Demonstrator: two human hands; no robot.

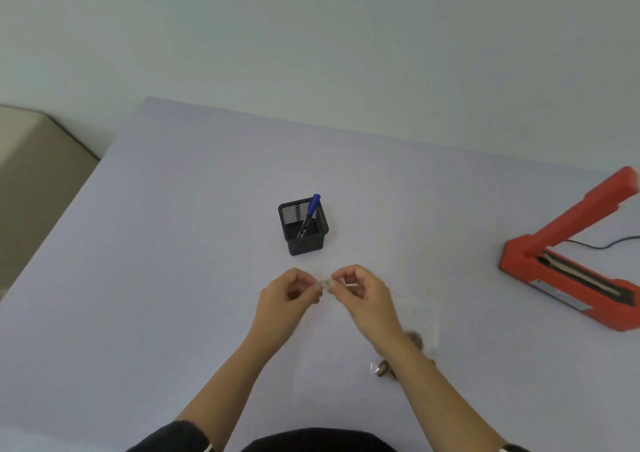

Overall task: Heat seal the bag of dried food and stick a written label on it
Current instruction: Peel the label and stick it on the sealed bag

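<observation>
Dark sleeve [173,437] nearest. Bag [424,316] by right wrist: limp, slippery; I'd grip top edge. Left hand [287,295], right hand [363,295] both pinch flimsy label [323,282].

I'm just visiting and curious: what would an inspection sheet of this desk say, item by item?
Surface: lilac table, plain covering.
Job's things: red heat sealer at right, arm raised; clear bag of dried food partly under the right forearm; small pale label, too small to read; blue pen standing in a black mesh holder.
Clutter: nothing seen.
Hands: left hand and right hand both pinch the label.
Cables: black cable behind the sealer, running off right.
Surroundings: pale wall; beige furniture at left.
</observation>
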